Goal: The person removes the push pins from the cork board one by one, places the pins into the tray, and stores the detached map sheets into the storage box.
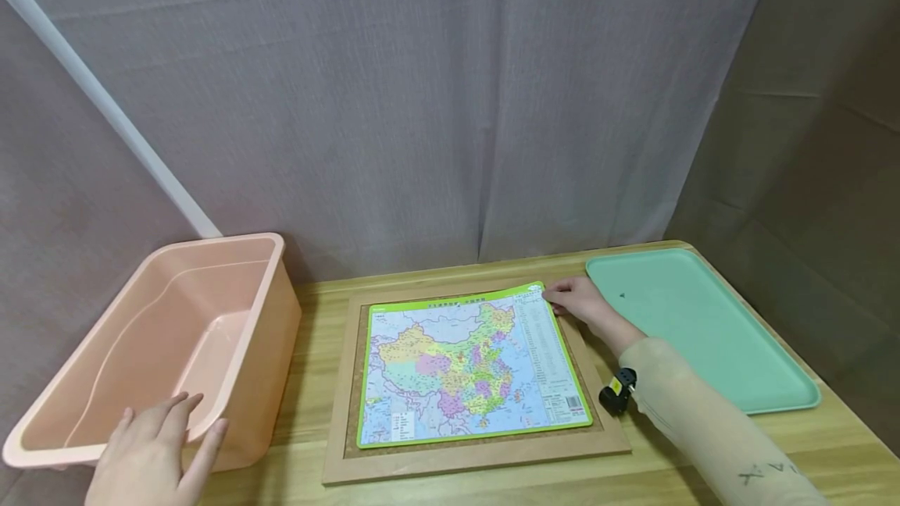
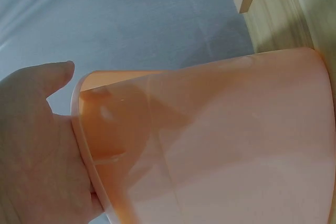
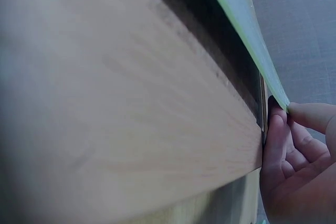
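The map lies inside the wooden frame — its far right corner lifted, pinched in the fingers of the right hand. Left of the frame, the left hand, fingers loosely extended and grasping nothing, reaches over the pink bin's rim. Right of the frame — a green tray.

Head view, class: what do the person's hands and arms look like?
The left hand and right hand are ungloved, with no visible rings. The right sleeve is cream with dark, letter-like marks; near its cuff sits a small black device with a yellow patch. No left sleeve shows.
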Demonstrator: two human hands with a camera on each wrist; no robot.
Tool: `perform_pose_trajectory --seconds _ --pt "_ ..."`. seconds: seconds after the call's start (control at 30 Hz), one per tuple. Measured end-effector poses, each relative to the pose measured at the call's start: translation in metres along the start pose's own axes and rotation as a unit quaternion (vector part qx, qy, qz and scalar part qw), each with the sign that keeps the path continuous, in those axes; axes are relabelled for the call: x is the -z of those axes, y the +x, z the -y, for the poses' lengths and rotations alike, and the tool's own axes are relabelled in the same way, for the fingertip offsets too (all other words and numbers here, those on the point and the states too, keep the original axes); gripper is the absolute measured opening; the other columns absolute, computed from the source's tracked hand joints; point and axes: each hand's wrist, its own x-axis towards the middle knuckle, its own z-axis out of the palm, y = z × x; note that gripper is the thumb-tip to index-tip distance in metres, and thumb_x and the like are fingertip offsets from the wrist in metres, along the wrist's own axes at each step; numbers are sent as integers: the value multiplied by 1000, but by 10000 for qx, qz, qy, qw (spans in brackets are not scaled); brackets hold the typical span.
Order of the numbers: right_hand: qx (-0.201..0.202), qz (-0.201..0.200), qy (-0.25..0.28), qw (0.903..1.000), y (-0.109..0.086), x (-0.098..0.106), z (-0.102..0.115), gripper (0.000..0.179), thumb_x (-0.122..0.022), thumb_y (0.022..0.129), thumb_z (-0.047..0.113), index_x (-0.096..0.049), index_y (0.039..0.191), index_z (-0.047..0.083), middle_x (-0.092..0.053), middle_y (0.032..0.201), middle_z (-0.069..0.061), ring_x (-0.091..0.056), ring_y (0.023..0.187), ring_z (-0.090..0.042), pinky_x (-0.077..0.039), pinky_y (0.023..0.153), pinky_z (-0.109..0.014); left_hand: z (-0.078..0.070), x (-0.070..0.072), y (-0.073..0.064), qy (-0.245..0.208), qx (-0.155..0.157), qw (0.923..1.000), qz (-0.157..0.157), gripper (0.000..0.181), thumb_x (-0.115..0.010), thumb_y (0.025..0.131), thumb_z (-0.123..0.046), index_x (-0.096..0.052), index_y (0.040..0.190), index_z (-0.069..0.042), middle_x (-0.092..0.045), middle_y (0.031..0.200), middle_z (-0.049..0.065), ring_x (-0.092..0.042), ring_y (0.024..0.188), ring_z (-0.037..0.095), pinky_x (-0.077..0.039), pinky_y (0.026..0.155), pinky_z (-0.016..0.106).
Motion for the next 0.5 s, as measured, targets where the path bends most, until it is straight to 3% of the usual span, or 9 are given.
perform_pose_trajectory --seconds 0.2,0.5 --pt "66 43 -62 10000 0 2 1 35 -62 106 13 -67 126 -16 -71 118 -27 -62 83 -9 -55 72 -19 -4 1 2 -31 20 9999 -96 50 -62 102 -37 -69 119 9 -72 109 31 -65 108 52 -27 123 67" --pt "149 135 -87 9998 1 2 -1 33 -63 105 13 -70 123 -15 -73 113 -25 -63 81 -10 -56 71 -21 -5 -1 3 21 69 9999 -130 48 -60 103 -36 -70 115 9 -73 105 32 -66 106 52 -34 111 71"
